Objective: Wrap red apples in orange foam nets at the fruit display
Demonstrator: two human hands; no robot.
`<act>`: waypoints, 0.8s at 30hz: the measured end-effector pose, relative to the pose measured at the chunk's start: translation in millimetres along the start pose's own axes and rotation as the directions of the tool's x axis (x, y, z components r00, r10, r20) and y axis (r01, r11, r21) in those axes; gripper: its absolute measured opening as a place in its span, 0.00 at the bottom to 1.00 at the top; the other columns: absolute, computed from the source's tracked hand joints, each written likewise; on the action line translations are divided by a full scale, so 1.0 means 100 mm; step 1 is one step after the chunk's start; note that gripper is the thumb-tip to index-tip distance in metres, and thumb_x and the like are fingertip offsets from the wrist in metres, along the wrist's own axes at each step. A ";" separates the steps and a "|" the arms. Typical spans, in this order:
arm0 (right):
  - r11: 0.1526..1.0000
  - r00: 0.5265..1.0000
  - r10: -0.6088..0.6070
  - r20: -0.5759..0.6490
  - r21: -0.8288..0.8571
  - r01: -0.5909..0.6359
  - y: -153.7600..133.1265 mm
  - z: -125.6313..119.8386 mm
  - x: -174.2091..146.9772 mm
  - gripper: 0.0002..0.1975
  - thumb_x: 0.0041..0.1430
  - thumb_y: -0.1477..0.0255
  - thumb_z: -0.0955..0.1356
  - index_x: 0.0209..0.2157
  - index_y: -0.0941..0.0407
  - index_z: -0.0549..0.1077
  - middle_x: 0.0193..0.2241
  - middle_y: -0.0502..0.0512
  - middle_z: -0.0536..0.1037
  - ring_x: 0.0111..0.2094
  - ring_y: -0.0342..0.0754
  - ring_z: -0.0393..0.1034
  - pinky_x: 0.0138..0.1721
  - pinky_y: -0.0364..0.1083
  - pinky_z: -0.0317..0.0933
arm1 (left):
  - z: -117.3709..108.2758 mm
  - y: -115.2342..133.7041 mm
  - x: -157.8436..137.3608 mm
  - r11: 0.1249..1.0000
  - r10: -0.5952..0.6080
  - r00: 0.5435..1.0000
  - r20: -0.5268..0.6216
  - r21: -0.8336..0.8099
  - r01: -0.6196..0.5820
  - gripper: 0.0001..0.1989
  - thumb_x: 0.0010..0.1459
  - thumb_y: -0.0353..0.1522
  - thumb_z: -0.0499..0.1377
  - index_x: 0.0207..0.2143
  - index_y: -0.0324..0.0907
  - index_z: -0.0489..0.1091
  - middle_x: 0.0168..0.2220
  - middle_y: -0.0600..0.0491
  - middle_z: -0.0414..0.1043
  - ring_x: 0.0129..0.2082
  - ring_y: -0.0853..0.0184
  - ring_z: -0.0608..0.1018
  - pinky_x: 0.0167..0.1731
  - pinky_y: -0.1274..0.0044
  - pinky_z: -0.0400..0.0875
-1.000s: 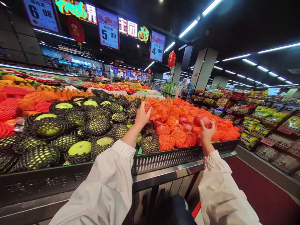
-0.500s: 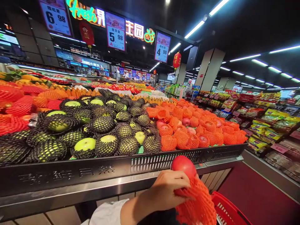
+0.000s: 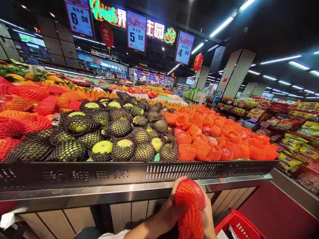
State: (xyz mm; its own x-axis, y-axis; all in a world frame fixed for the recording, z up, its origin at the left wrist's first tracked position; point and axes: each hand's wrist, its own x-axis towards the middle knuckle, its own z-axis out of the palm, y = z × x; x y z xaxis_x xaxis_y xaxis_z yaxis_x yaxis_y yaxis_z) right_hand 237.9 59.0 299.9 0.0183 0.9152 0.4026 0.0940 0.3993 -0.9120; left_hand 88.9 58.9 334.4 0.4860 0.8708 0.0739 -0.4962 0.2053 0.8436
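Observation:
Low in front of the display, a red apple [image 3: 198, 192] sits between my two hands, partly covered by an orange foam net sleeve [image 3: 190, 215]. My left hand [image 3: 171, 207] is closed round the apple's left side, its fingertips at the top of the net. On the right, my right hand [image 3: 208, 212] cups the apple; most of its fingers are hidden behind fruit and net. The net's loose end hangs down towards me. Beyond the hands, red apples [image 3: 206, 130] in orange nets lie heaped beside green apples [image 3: 102, 146] in black nets.
A black display rail [image 3: 99, 174] with a metal ledge runs across in front of me. The red shopping basket [image 3: 239, 222] stands at the lower right. Shelves of packaged goods [image 3: 296, 142] line the right side, and price signs [image 3: 136, 31] hang overhead.
The orange net now covers part of the apple, which earlier stuck out bare above it. My right hand has come into sight beside it. The view has turned slightly left.

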 end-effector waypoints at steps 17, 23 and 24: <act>0.909 0.917 -0.372 0.144 -0.143 0.391 -0.42 -0.16 0.02 0.21 0.53 0.45 0.73 0.32 0.49 0.80 0.50 0.62 0.76 0.55 0.66 0.68 0.56 0.63 0.62 | -0.15 -0.12 -0.01 0.846 0.483 0.860 -0.161 0.338 -0.412 0.45 0.33 0.33 0.77 0.55 0.49 0.64 0.53 0.45 0.68 0.50 0.52 0.74 0.54 0.60 0.68; 0.924 0.986 -0.163 0.033 0.355 0.141 -0.69 -0.05 -0.03 0.22 0.56 0.48 0.72 0.28 0.51 0.66 0.24 0.52 0.71 0.35 0.54 0.68 0.40 0.52 0.65 | -0.14 -0.12 -0.03 0.925 0.367 0.928 -0.070 -0.081 -0.372 0.60 0.25 0.47 0.81 0.60 0.48 0.56 0.47 0.46 0.72 0.40 0.60 0.76 0.41 0.69 0.71; 0.897 0.998 -0.055 0.012 0.440 0.044 -0.71 -0.03 -0.08 0.22 0.56 0.48 0.72 0.28 0.51 0.64 0.24 0.51 0.69 0.31 0.52 0.66 0.37 0.50 0.64 | -0.14 -0.10 -0.05 0.932 0.345 0.935 -0.081 -0.093 -0.351 0.60 0.26 0.49 0.80 0.61 0.48 0.55 0.48 0.46 0.71 0.38 0.62 0.76 0.39 0.70 0.70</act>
State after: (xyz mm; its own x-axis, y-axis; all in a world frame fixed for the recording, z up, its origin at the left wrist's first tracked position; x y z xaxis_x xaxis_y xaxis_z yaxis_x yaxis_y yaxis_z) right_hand 234.2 23.7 361.6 0.0010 0.8923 0.4514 -0.3526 0.4227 -0.8349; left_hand 81.1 59.2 318.4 0.2253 0.9213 0.3168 -0.6997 -0.0732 0.7107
